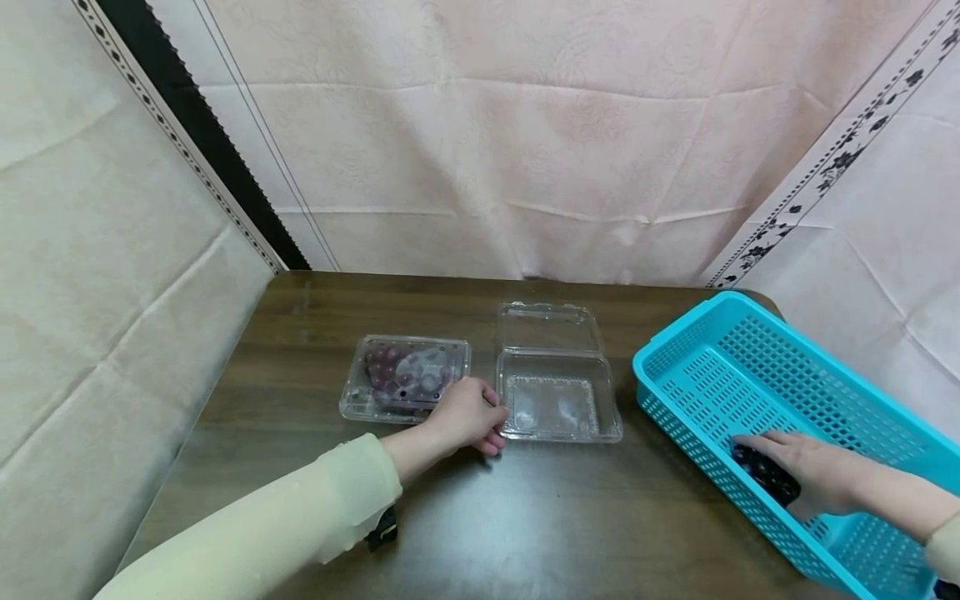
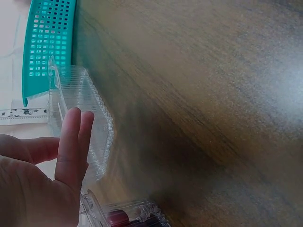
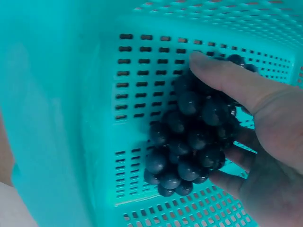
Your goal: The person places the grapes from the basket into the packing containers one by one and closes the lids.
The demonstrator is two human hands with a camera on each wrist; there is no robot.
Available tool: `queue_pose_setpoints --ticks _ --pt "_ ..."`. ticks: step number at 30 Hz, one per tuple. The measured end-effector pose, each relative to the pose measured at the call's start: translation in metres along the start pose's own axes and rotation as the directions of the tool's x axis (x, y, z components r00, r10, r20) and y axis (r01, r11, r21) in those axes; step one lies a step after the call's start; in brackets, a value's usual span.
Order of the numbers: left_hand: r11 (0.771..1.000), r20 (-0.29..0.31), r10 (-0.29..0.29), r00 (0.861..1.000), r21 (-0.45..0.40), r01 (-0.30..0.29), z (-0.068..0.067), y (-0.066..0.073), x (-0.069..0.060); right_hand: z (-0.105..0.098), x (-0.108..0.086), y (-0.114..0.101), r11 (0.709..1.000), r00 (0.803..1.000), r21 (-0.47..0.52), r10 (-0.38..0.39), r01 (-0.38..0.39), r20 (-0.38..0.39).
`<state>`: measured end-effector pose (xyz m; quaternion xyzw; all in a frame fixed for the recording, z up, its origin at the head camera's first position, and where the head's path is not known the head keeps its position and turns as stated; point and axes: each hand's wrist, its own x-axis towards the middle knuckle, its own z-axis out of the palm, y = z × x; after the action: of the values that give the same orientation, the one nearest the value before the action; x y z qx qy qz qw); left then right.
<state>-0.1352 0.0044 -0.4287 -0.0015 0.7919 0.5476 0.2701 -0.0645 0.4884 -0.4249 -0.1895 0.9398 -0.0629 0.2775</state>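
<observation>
Inside the blue basket, my right hand grips a bunch of dark grapes. Its thumb lies over the top and its fingers curl under one side, as the right wrist view shows. My left hand is beside the left edge of an open clear plastic box, its fingers fairly straight; whether they touch the rim is hard to tell. The box's lid is folded back away from me. Left of it sits a lidded clear box holding reddish grapes, partly behind the left hand.
The long blue perforated basket stands slanted on the right side of the brown wooden table. Pale patterned cloth hangs behind the table and along both sides.
</observation>
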Motion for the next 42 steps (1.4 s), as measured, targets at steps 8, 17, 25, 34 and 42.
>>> queue_pose_setpoints --ticks 8,17,25,34,42 --pt "1.000 0.001 -0.002 1.000 -0.002 0.002 0.000 0.000 -0.001 0.006 0.003 0.002 0.991 0.990 -0.119 -0.077 0.063 -0.117" --pt "1.000 -0.002 -0.007 1.000 -0.012 0.007 0.000 0.001 -0.004 0.010 0.010 0.005 0.987 0.982 -0.143 -0.092 0.069 -0.165" --pt "1.000 0.005 -0.010 1.000 -0.012 0.010 0.001 0.000 -0.005 0.004 0.013 0.006 0.994 0.986 -0.101 -0.056 0.041 -0.155" --pt "1.000 0.007 -0.002 1.000 -0.016 0.002 0.002 -0.003 -0.008 0.007 0.016 0.012 0.998 0.984 -0.064 -0.039 0.028 -0.174" --pt "1.000 0.005 -0.003 1.000 -0.012 0.003 0.003 -0.004 -0.012 0.005 0.018 0.013 0.999 0.990 -0.044 -0.026 0.020 -0.138"
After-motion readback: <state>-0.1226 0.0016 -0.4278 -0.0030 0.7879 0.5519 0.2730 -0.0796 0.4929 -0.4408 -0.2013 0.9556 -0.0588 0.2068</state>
